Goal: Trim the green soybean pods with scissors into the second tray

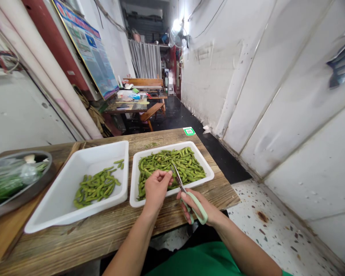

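Note:
Scissors (199, 209) with pale green handles are in my right hand (198, 203), the blades pointing away and slightly parted. Beside their tips, my left hand (158, 188) is closed in a pinch on an edamame pod, mostly hidden by the fingers. Both hands hover over the near edge of a white tray (134, 184), which is heaped with green edamame pods (186, 161). To the left stands a second, larger white tray (57, 184). A smaller pile of pods (99, 186) lies in it, with a few apart near its right wall.
The trays stand on a wooden table (103, 226). At far left, a metal bowl (43, 180) holds bagged green vegetables. A green QR card (189, 131) lies at the table's far corner. Beyond are another cluttered table (126, 105) and a bench (152, 111); a white wall (276, 96) runs along the right.

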Demonstrator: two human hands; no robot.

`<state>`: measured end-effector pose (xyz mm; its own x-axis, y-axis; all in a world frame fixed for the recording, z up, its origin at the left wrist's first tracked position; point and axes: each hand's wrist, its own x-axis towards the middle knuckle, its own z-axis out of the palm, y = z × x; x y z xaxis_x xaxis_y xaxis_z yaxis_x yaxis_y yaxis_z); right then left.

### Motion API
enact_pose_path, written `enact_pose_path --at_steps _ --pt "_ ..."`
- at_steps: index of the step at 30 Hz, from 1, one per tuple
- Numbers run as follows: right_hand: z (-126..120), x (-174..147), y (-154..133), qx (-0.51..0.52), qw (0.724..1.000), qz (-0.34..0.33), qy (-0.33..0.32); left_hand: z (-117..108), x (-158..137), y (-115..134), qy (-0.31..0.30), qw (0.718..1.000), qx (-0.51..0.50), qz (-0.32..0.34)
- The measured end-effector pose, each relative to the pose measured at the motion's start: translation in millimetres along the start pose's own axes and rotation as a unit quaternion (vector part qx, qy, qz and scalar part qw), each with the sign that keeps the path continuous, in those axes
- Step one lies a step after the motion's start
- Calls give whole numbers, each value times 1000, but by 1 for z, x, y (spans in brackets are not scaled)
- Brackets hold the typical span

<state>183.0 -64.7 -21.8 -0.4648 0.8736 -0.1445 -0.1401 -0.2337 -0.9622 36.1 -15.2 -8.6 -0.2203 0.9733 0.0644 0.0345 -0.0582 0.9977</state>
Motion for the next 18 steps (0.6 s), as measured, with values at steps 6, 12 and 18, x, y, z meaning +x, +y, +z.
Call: enact_pose_path --at_steps 6,12,18 --pt "-2 0 0 -42 998 21 30 3 -2 1 -8 1000 7 -2" --pt "-5 2 2 -5 999 25 42 -25 12 8 99 991 58 62" --pt "-10 2 8 80 997 10 -16 -105 24 26 411 794 407 188"
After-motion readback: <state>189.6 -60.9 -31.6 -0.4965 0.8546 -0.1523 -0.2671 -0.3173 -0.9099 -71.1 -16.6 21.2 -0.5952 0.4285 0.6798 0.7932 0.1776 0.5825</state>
